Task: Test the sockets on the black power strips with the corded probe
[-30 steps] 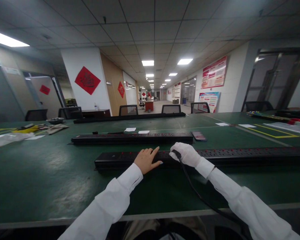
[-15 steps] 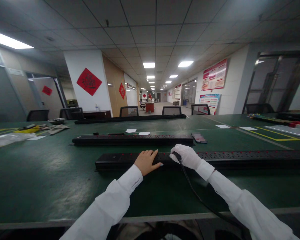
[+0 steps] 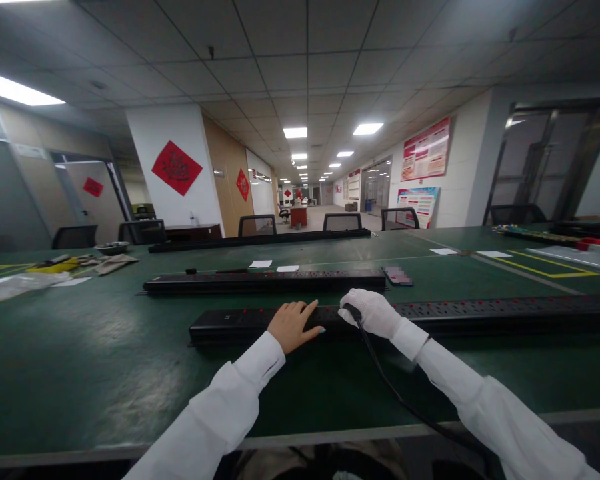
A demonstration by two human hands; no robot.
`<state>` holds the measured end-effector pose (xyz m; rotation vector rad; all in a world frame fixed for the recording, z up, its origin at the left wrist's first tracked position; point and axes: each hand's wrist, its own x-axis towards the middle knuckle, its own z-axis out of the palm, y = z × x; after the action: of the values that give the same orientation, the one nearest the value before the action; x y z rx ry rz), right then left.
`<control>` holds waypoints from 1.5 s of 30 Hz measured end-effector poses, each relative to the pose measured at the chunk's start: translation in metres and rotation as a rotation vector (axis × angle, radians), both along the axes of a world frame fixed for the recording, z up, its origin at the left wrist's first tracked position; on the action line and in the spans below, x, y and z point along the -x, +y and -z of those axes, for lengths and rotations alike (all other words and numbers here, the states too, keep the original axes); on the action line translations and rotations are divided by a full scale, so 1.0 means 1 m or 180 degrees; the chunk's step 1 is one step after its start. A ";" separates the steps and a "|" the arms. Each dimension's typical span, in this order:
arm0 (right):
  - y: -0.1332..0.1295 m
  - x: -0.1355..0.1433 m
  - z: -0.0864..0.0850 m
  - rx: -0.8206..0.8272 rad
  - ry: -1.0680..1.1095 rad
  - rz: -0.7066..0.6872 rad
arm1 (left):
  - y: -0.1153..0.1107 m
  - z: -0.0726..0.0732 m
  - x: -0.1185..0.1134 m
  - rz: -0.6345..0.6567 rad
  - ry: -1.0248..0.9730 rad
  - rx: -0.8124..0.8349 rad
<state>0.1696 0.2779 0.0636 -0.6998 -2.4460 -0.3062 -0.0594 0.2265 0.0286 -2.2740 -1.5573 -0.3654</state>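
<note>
A long black power strip with a row of sockets and small red dots lies across the green table in front of me. My bare left hand rests on top of it near its left end, thumb spread from the fingers, holding nothing. In a white glove, my right hand is closed around a black plug at the strip's sockets. From the plug a black cable runs down over the table's front edge. Whether the plug's pins sit in a socket is hidden by the glove.
Behind lies a second black power strip, with a phone-like item at its right end. Farther back is another long black strip. Paper slips lie between them. A bowl and a plastic bag are at left.
The view tilts very slightly. Both hands keep their places on the strip, and the right one still holds the plug.
</note>
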 end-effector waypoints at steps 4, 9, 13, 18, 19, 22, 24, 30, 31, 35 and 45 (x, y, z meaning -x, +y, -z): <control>0.000 0.000 -0.001 0.0006 -0.0034 -0.0024 | 0.000 0.001 0.000 0.0023 -0.0026 0.0002; 0.003 -0.001 -0.001 0.0007 -0.0109 -0.0029 | 0.001 0.000 0.002 0.0019 0.0005 0.0040; 0.006 -0.002 0.000 0.0024 -0.0159 -0.0040 | 0.000 -0.003 0.004 0.0107 0.0068 0.0095; 0.008 -0.003 0.003 -0.0037 -0.0108 -0.0033 | -0.001 -0.005 0.004 0.0096 0.0081 0.0134; 0.007 -0.003 0.003 -0.0040 -0.0094 -0.0040 | -0.001 -0.005 0.003 0.0101 0.0073 0.0144; 0.006 -0.003 0.003 -0.0028 -0.0072 -0.0041 | -0.001 -0.005 0.003 0.0113 0.0029 0.0133; 0.005 -0.003 0.002 -0.0020 -0.0071 -0.0025 | -0.001 -0.005 0.002 0.0106 0.0000 0.0115; 0.004 -0.003 -0.001 -0.0006 -0.0130 -0.0007 | 0.000 -0.004 0.003 0.0068 0.0012 0.0137; 0.004 -0.003 -0.001 -0.0001 -0.0144 -0.0008 | 0.000 -0.004 0.003 0.0066 0.0017 0.0140; 0.005 -0.003 0.000 -0.0009 -0.0140 -0.0020 | 0.000 -0.004 0.003 0.0092 0.0011 0.0114; 0.011 -0.002 0.003 -0.0092 -0.0152 -0.0026 | 0.000 -0.003 0.004 0.0059 0.0078 0.0078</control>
<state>0.1716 0.2887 0.0602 -0.6773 -2.4838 -0.3584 -0.0630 0.2262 0.0314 -2.3042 -1.5379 -0.3239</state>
